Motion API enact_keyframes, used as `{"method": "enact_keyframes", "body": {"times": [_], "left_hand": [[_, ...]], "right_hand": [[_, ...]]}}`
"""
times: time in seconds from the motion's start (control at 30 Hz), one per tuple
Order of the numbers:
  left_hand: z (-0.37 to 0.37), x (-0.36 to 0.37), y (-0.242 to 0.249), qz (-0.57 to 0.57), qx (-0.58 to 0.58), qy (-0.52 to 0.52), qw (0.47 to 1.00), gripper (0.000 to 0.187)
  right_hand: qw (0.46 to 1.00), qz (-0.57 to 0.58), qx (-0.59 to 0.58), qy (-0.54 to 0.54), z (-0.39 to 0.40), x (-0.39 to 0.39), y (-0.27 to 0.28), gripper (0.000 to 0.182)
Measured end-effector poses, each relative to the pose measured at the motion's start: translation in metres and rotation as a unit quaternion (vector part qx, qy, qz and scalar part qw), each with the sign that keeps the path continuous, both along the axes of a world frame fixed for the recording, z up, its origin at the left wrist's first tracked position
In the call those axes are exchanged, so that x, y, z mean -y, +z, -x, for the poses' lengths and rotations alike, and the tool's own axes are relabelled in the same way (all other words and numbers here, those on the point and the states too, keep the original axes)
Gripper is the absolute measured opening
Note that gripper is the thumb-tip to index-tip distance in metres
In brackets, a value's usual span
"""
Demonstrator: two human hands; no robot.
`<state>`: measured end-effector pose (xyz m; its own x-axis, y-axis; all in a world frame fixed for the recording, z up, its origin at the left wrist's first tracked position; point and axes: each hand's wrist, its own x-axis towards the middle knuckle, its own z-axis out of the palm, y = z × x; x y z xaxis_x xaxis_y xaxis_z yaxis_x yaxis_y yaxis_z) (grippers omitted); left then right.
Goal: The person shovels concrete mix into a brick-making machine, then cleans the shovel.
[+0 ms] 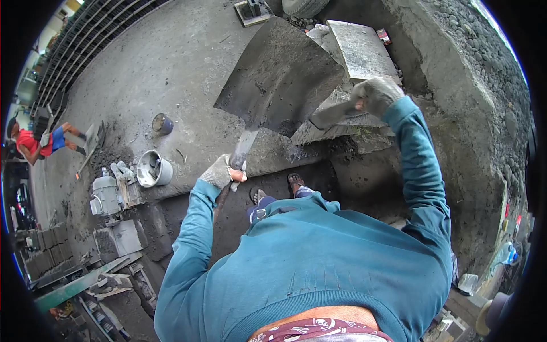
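Note:
My left hand (227,172), in a knitted work glove, is closed round the shaft of a shovel (279,74) just below its blade. The broad, dirt-smeared blade is raised in front of me, its face toward the camera. My gloved right hand (377,97) grips a flat-bladed scraper (330,116). The scraper's blade points left, its tip close to the shovel blade's lower right edge. Beyond the right hand lies a pale, worn board (363,50).
A white bucket (154,169) and a dark pail (162,123) stand on the left, near a grey motor (106,195). A person in a red top (32,144) carries a dark block farther left. A rough concrete wall (456,74) and gravel (501,114) run along the right.

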<state>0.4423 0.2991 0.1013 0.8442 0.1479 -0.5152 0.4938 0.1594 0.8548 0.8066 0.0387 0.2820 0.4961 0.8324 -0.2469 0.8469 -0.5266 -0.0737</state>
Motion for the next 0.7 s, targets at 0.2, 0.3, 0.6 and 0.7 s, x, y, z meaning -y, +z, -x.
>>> {"method": "enact_keyframes", "body": {"times": [0.2,0.3,0.6,0.7], "left_hand": [[-0.042,0.028,0.006,-0.005,-0.009,0.004,1.000,0.028],[-0.065,0.037,0.016,0.076,-0.036,-0.001,0.996,0.032],[-0.097,0.045,0.022,0.121,-0.053,0.032,0.991,0.030],[-0.091,0.051,-0.005,0.005,-0.050,0.078,0.996,0.029]], "right_hand": [[0.923,-0.266,0.216,0.176,-0.033,-0.001,-0.011,0.007],[0.914,-0.227,0.209,0.264,-0.033,-0.021,-0.061,0.005],[0.912,-0.231,0.156,0.300,-0.049,-0.029,-0.103,0.005],[0.933,-0.302,0.072,0.183,-0.070,-0.016,-0.126,0.018]]}}
